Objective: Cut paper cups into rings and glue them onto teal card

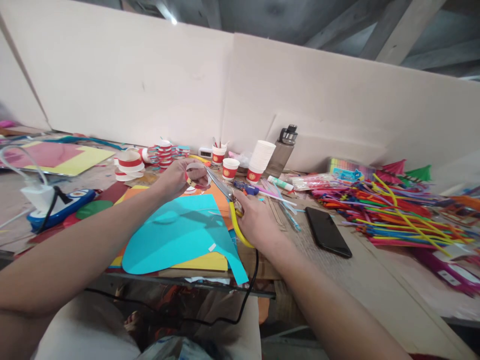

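My left hand [180, 176] is closed on a cut paper cup [198, 176], a ring-like piece with a white rim and a bit of red and yellow print. In my right hand [255, 216] is a pair of scissors [239, 226] with yellow handles. The blades point up and left, their tips at the cup piece's right edge; whether they touch it I cannot tell. Below both hands lies a turquoise paper sheet [180, 235] with a curved cut edge and small white scraps on it. Yellow and orange sheets show beneath it.
Stacked paper cups [261, 159], a single cup [230, 169] and a grey bottle [282, 152] stand behind. Right lie a black phone [328, 231] and a heap of pipe cleaners [397, 210]. Left are cut cup rings [129, 162] and a blue power strip [62, 209]. A black cable [256, 270] hangs over the front edge.
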The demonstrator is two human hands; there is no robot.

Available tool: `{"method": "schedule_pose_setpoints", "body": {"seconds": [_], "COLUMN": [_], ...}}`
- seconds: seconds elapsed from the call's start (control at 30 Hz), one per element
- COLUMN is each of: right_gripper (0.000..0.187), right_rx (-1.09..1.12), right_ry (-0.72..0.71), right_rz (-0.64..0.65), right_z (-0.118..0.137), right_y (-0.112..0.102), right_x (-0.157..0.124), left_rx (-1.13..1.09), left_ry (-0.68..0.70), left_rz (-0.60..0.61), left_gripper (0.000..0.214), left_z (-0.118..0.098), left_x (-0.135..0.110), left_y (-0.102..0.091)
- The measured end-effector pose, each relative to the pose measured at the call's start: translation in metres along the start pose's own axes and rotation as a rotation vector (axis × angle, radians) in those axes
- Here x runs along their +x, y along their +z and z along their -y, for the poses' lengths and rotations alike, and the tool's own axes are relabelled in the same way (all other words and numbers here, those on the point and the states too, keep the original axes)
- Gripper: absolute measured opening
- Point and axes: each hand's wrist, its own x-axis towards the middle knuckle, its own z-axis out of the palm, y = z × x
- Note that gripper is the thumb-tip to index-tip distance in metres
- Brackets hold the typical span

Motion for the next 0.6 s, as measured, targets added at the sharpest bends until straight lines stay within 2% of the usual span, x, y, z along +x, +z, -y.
{"method": "schedule_pose_setpoints", "body": {"seconds": [0.13, 0.3, 0.6], "right_gripper": [0.042, 0.040, 0.043], "right_rx": [-0.024, -0.035, -0.034], "right_ry": [0.000, -0.020, -0.051], "right_rz": [0.008, 0.005, -0.001], "right_z": [0.0006, 0.0003, -0.0008], "right_y": [0.0008, 0.0012, 0.0010], "right_x": [0.0009, 0.0005, 0.0011], "left_rx": [0.005, -0.019, 0.033], "left_ry": [-0.073, -0.100, -0.074], "left_rz": [0.070, 0.067, 0.128], "left_gripper": [0.026, 0.023, 0.015], "left_z": [-0.0026, -0.0037, -0.0059], "left_x": [-0.0040, -0.0044, -0.0050], "left_y": [0.0067, 0.0088, 0.0052]}}
